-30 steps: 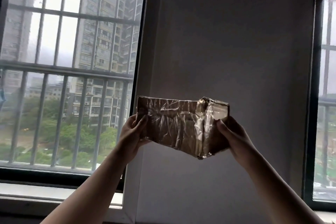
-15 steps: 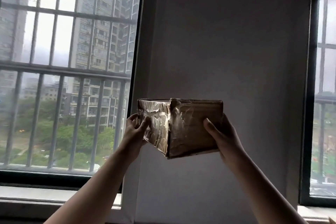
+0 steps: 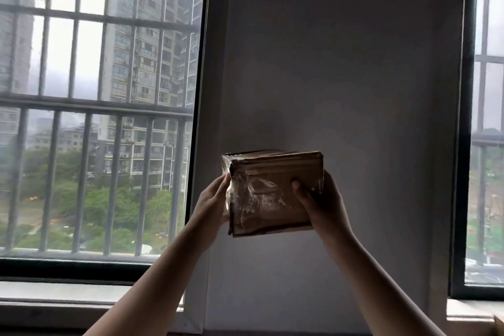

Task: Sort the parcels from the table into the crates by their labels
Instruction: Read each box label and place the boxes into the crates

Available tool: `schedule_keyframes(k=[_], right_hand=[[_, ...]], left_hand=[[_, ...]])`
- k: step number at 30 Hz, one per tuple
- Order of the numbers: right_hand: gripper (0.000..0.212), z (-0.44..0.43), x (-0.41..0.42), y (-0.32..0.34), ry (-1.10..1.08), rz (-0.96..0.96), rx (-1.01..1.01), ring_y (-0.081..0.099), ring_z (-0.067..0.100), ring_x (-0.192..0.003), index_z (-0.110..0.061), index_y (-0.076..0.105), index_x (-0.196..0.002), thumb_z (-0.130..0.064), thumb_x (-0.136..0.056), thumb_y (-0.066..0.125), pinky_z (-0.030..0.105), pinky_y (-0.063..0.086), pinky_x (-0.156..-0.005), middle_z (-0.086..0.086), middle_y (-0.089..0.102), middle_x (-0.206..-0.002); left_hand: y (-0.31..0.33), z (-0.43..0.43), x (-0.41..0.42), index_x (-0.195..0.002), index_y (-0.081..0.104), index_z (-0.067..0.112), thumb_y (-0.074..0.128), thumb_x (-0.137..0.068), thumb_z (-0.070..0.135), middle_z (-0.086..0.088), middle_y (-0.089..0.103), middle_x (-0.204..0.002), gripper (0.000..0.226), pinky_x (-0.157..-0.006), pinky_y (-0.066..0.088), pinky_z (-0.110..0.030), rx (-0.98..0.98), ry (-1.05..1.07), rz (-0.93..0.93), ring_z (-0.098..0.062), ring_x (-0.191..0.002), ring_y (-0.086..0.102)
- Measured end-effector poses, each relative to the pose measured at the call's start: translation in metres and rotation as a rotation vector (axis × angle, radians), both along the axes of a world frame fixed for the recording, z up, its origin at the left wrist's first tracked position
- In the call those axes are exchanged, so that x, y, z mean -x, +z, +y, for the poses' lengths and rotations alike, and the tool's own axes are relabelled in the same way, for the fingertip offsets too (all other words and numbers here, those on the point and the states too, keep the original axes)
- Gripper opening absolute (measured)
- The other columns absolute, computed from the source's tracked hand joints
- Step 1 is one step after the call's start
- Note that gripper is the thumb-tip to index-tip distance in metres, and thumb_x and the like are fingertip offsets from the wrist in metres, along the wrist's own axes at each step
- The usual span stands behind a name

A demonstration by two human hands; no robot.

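Two hands hold one cardboard parcel (image 3: 272, 196) aloft before the grey wall (image 3: 341, 76), with a barred window (image 3: 95, 117) at 9 o'clock. Left hand (image 3: 212, 206) curls round its 9 o'clock edge; right hand (image 3: 323, 206) grips the 3 o'clock edge, thumb on the front. Glossy streaks appear to be tape.

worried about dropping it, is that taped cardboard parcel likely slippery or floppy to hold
Probably stiff: the parcel shows square edges though the left hand and right hand grip only its sides. Glossy tape may make it slippery. Likely light, being held up high.
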State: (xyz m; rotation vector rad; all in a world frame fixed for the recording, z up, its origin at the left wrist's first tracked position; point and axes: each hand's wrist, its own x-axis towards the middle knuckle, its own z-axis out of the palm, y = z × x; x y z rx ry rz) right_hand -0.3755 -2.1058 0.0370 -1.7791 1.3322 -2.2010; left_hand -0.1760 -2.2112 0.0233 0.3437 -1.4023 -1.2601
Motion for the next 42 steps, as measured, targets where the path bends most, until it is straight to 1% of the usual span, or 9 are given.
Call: schedule_keyframes(k=[3, 6, 14, 19, 27, 31, 33, 37, 42], right_hand=[[0.058, -0.006, 0.002, -0.003, -0.031, -0.025, 0.004, 0.066, -0.004, -0.100, -0.025, 0.061, -0.127, -0.050, -0.076, 0.072, 0.026, 0.053, -0.085, -0.011, 0.072, -0.112], [0.057, -0.010, 0.005, -0.006, -0.043, -0.044, -0.004, 0.066, -0.006, -0.098, -0.025, 0.061, -0.124, -0.052, -0.076, 0.070, 0.026, 0.054, -0.084, -0.011, 0.071, -0.111], [0.052, -0.014, 0.001, -0.012, 0.045, -0.057, 0.002, 0.066, -0.003, -0.103, -0.025, 0.058, -0.127, -0.046, -0.081, 0.070, 0.015, 0.053, -0.083, -0.012, 0.071, -0.114], [0.048, -0.008, 0.000, -0.010, 0.250, -0.238, -0.045, 0.068, 0.002, -0.101, -0.021, 0.063, -0.128, -0.051, -0.100, 0.038, 0.019, 0.054, -0.084, -0.008, 0.073, -0.112], [0.037, 0.000, 0.018, -0.006, 0.302, -0.124, -0.090, 0.072, 0.015, -0.104, -0.018, 0.065, -0.121, 0.007, -0.096, 0.055, 0.033, 0.057, -0.085, -0.003, 0.076, -0.111], [0.034, -0.004, 0.023, -0.008, 0.287, -0.111, -0.106, 0.069, 0.016, -0.113, -0.023, 0.062, -0.126, -0.020, -0.093, 0.072, 0.031, 0.056, -0.087, -0.005, 0.074, -0.118], [0.063, -0.003, 0.023, -0.007, 0.275, -0.106, -0.135, 0.069, 0.013, -0.112, -0.023, 0.056, -0.134, -0.045, -0.079, 0.078, 0.031, 0.057, -0.088, -0.003, 0.071, -0.123], [0.067, 0.002, 0.029, -0.006, 0.280, -0.087, -0.134, 0.071, 0.007, -0.104, -0.030, 0.052, -0.135, -0.038, -0.076, 0.083, 0.024, 0.059, -0.080, -0.004, 0.072, -0.119], [0.071, 0.005, 0.042, -0.007, 0.314, -0.193, -0.155, 0.070, 0.022, -0.108, -0.021, 0.053, -0.132, -0.039, -0.071, 0.085, 0.041, 0.057, -0.089, -0.007, 0.075, -0.108]], left_hand=[[0.002, 0.011, 0.003, -0.147, 0.051, 0.027, 0.051, -0.088, 0.077, -0.007, 0.057, -0.146, 0.078, -0.109, 0.044, -0.055, 0.016, -0.138, -0.047, -0.027, -0.136, 0.053], [0.000, 0.012, 0.003, -0.151, 0.044, 0.033, 0.051, -0.086, 0.081, 0.000, 0.051, -0.153, 0.081, -0.118, 0.032, -0.057, 0.131, -0.091, -0.122, -0.023, -0.145, 0.043], [-0.004, 0.030, 0.008, -0.116, 0.064, 0.017, 0.070, -0.078, 0.055, -0.010, 0.071, -0.106, 0.054, -0.092, 0.050, -0.038, 0.381, 0.071, -0.153, -0.016, -0.099, 0.066], [-0.011, 0.022, 0.004, -0.114, 0.069, 0.020, 0.073, -0.076, 0.050, -0.012, 0.074, -0.112, 0.049, -0.097, 0.053, -0.047, 0.283, 0.046, -0.069, -0.031, -0.109, 0.070], [-0.016, 0.008, -0.006, -0.096, 0.079, 0.019, 0.079, -0.068, 0.032, -0.011, 0.075, -0.097, 0.032, -0.082, 0.057, -0.039, 0.104, -0.085, 0.129, -0.024, -0.090, 0.072], [-0.014, 0.004, -0.010, -0.105, 0.077, 0.009, 0.069, -0.080, 0.018, -0.019, 0.074, -0.107, 0.028, -0.086, 0.058, -0.041, 0.023, -0.142, 0.231, -0.030, -0.095, 0.072], [-0.013, 0.001, -0.014, -0.111, 0.075, 0.006, 0.080, -0.075, 0.022, -0.021, 0.071, -0.112, 0.040, -0.089, 0.057, -0.041, -0.004, -0.188, 0.259, -0.031, -0.099, 0.070], [-0.013, -0.001, -0.022, -0.126, 0.066, 0.000, 0.091, -0.066, 0.035, -0.025, 0.065, -0.124, 0.073, -0.107, 0.044, -0.053, -0.009, -0.258, 0.253, -0.038, -0.116, 0.061], [-0.018, -0.011, -0.029, -0.108, 0.068, 0.012, 0.086, -0.073, 0.031, -0.003, 0.071, -0.084, 0.044, -0.069, 0.057, -0.028, -0.081, -0.400, 0.317, -0.014, -0.075, 0.069]])
